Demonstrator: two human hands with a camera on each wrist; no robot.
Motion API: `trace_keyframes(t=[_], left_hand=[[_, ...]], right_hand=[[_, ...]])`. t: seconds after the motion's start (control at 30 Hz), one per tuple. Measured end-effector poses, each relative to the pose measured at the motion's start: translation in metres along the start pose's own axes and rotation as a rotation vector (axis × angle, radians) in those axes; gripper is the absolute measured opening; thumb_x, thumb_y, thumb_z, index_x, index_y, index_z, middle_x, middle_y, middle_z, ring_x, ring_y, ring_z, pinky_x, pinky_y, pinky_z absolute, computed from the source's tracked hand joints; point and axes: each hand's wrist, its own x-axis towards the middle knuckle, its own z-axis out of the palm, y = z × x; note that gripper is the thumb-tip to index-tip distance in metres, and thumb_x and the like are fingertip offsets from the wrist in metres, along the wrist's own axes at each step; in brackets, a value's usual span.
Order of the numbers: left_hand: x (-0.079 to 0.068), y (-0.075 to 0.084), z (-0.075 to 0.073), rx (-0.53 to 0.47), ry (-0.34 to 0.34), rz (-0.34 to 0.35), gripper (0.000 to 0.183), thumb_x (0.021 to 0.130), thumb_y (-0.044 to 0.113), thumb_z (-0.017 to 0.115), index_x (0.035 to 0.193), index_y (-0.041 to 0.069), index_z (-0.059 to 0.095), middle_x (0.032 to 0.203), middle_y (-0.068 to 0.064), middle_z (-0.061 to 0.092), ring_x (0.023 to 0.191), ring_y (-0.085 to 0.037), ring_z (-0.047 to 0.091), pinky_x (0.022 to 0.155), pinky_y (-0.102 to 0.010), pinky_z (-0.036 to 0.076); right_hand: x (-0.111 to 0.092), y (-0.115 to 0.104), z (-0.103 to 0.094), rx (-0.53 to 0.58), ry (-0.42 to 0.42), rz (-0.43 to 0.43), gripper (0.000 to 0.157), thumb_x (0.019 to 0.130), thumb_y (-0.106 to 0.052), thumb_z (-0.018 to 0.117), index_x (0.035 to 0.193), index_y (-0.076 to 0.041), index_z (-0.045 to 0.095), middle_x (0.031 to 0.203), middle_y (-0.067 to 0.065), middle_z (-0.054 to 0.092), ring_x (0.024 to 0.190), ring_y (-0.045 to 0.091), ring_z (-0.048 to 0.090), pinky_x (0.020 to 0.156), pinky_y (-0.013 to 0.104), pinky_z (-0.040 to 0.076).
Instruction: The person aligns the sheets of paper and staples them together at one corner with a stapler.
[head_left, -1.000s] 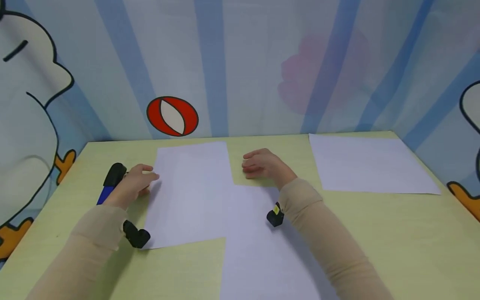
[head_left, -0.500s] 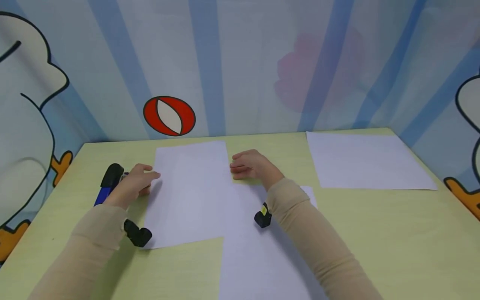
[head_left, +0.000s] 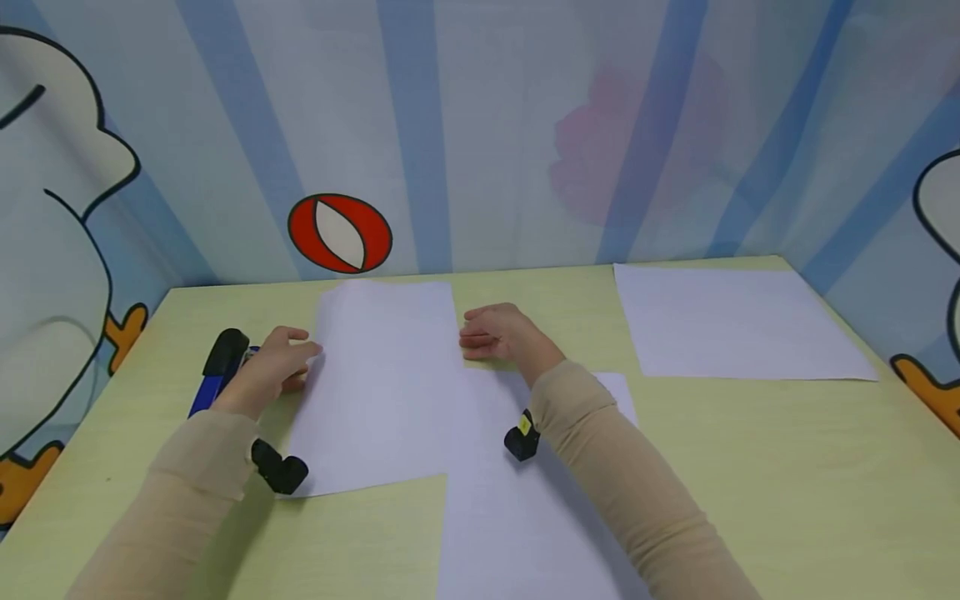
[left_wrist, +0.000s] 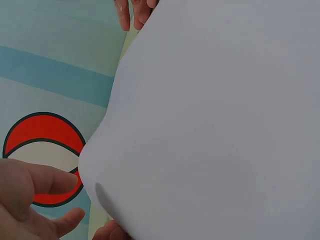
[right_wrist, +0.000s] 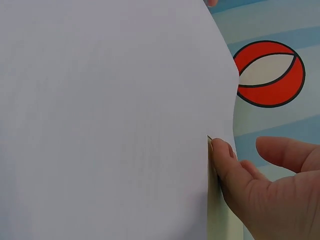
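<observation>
A white sheet of paper point(head_left: 378, 383) lies between the two hands, its far left corner bulging upward in the head view. My left hand point(head_left: 273, 367) is at its left edge, thumb side right against the paper, fingers loosely bent. In the left wrist view, the paper point(left_wrist: 210, 120) curves up and hides part of the lower fingers. My right hand point(head_left: 498, 333) stands on its side by the right edge, fingers gently bent. Seen from the right wrist, the fingertips of the right hand point(right_wrist: 270, 185) meet the paper's edge while the thumb stays apart.
A second white sheet point(head_left: 525, 500) adjoins the first at front right, partly under the right forearm. Another sheet point(head_left: 742, 321) lies at the back right. A blue and black tool like a stapler point(head_left: 217, 371) lies beside the left hand. A printed backdrop point(head_left: 487, 125) borders the table.
My right hand has moved left to the paper's right edge. The paper's far left part has risen into a bulge. My left hand has hardly moved.
</observation>
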Motion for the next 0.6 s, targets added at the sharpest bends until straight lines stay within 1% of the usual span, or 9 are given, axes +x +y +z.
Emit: trace_keyframes(t=[0.1, 0.17, 0.27, 0.33, 0.37, 0.43, 0.5, 0.6], left_hand=[[0.002, 0.0, 0.0, -0.05, -0.003, 0.002, 0.068, 0.096, 0.022, 0.047, 0.146, 0.0, 0.007, 0.146, -0.025, 0.018, 0.121, -0.035, 0.034, 0.095, -0.036, 0.038], [0.004, 0.0, 0.002, -0.08, 0.012, -0.013, 0.072, 0.095, 0.024, 0.051, 0.147, 0.001, 0.007, 0.145, -0.023, 0.021, 0.119, -0.033, 0.036, 0.095, -0.036, 0.04], [0.006, 0.001, 0.003, -0.132, 0.014, -0.031, 0.076, 0.094, 0.029, 0.054, 0.148, 0.003, 0.006, 0.145, -0.022, 0.023, 0.117, -0.031, 0.038, 0.097, -0.036, 0.04], [0.005, 0.002, 0.004, -0.169, 0.003, -0.031, 0.078, 0.094, 0.033, 0.053, 0.148, 0.004, 0.006, 0.145, -0.022, 0.025, 0.114, -0.027, 0.04, 0.097, -0.034, 0.04], [0.004, 0.002, 0.005, -0.195, -0.019, -0.027, 0.079, 0.095, 0.035, 0.051, 0.149, 0.003, 0.003, 0.146, -0.022, 0.023, 0.115, -0.026, 0.039, 0.099, -0.035, 0.038], [0.004, 0.003, 0.005, -0.232, -0.044, -0.02, 0.08, 0.094, 0.039, 0.05, 0.149, 0.004, 0.002, 0.145, -0.021, 0.025, 0.111, -0.023, 0.041, 0.097, -0.033, 0.039], [0.003, 0.005, 0.005, -0.252, -0.059, -0.022, 0.084, 0.092, 0.045, 0.05, 0.149, 0.005, 0.002, 0.144, -0.02, 0.026, 0.108, -0.021, 0.041, 0.098, -0.033, 0.038], [0.004, 0.006, 0.005, -0.267, -0.075, -0.033, 0.089, 0.089, 0.05, 0.052, 0.149, 0.007, 0.003, 0.142, -0.018, 0.028, 0.107, -0.021, 0.039, 0.101, -0.035, 0.035]], right_hand=[[0.0, 0.001, 0.002, 0.014, -0.017, -0.004, 0.048, 0.087, 0.013, 0.052, 0.133, 0.001, 0.046, 0.09, 0.013, 0.055, 0.078, 0.021, 0.056, 0.091, 0.042, 0.046], [0.0, 0.003, 0.003, 0.028, -0.029, 0.003, 0.049, 0.086, 0.013, 0.052, 0.133, 0.001, 0.046, 0.089, 0.013, 0.055, 0.075, 0.02, 0.056, 0.091, 0.042, 0.047], [0.0, 0.004, 0.006, 0.044, -0.038, 0.013, 0.049, 0.086, 0.013, 0.053, 0.133, -0.001, 0.047, 0.089, 0.012, 0.056, 0.073, 0.018, 0.057, 0.088, 0.04, 0.047], [0.0, 0.004, 0.008, 0.058, -0.037, 0.019, 0.049, 0.086, 0.012, 0.053, 0.133, -0.002, 0.048, 0.095, 0.013, 0.058, 0.075, 0.018, 0.057, 0.087, 0.039, 0.047], [0.0, 0.004, 0.009, 0.069, -0.036, 0.023, 0.048, 0.086, 0.011, 0.054, 0.132, -0.002, 0.049, 0.099, 0.014, 0.059, 0.076, 0.019, 0.057, 0.087, 0.039, 0.047], [0.0, 0.005, 0.01, 0.098, -0.036, 0.033, 0.047, 0.087, 0.011, 0.053, 0.132, -0.003, 0.049, 0.11, 0.016, 0.059, 0.08, 0.02, 0.057, 0.09, 0.04, 0.047], [-0.001, 0.005, 0.011, 0.119, -0.042, 0.044, 0.047, 0.087, 0.01, 0.053, 0.132, -0.003, 0.049, 0.119, 0.017, 0.057, 0.085, 0.021, 0.057, 0.092, 0.04, 0.045], [-0.002, 0.005, 0.013, 0.135, -0.056, 0.06, 0.047, 0.087, 0.008, 0.054, 0.132, -0.004, 0.049, 0.124, 0.016, 0.055, 0.088, 0.021, 0.056, 0.095, 0.04, 0.044]])
